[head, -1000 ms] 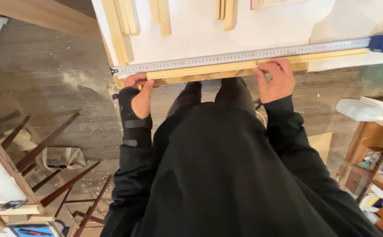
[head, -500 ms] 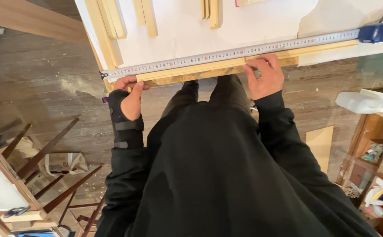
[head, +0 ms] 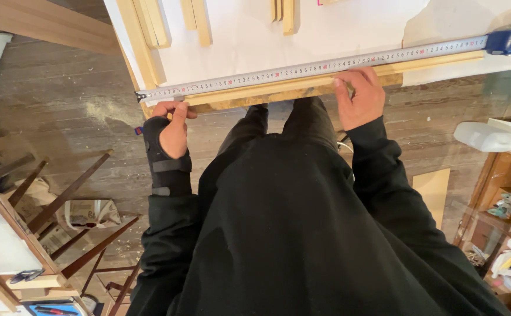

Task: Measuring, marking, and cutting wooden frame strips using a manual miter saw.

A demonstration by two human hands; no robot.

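A long wooden strip (head: 267,89) lies along the near edge of the white table (head: 325,35). A steel tape measure (head: 302,69) is stretched along it, its blue case (head: 510,40) at the right end. My left hand (head: 173,126), wearing a black wrist brace, holds the tape's hooked end against the strip's left end. My right hand (head: 361,96) presses down on the strip and tape near the middle; whether it holds a pencil I cannot tell.
More wooden strips (head: 150,26) lie on the table's far and left side. Below is a wooden floor with sawdust (head: 100,108), slanted wooden legs (head: 68,193) at left and shelves with clutter (head: 504,222) at right. A white jug (head: 486,136) stands at right.
The view has shifted slightly. My right hand has slid a little along the strip; my left hand stays at the tape's end.
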